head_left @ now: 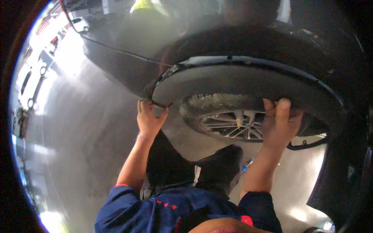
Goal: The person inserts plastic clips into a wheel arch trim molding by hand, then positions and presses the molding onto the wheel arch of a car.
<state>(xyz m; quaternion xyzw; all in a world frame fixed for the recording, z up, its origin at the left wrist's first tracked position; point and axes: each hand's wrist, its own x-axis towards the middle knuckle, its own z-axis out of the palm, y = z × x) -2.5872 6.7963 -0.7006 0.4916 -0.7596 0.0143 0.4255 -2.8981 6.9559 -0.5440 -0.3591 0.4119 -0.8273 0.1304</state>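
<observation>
A dark grey wheel arch trim curves over the wheel of a dark car, with a gap showing along its upper edge. My left hand is closed, its fingers and thumb pinching the trim's narrow left end near the bumper corner. At the right, my right hand grips the trim's lower edge, the thumb on its outer face; some of its fingers are hidden. Below the trim and between my hands is the tyre, around a multi-spoke metal rim.
Above the arch, the glossy dark car body bulges toward me. My bent legs are close below the wheel, on a grey floor. A white car stands far off at the left. A dark panel edge hangs down at the right.
</observation>
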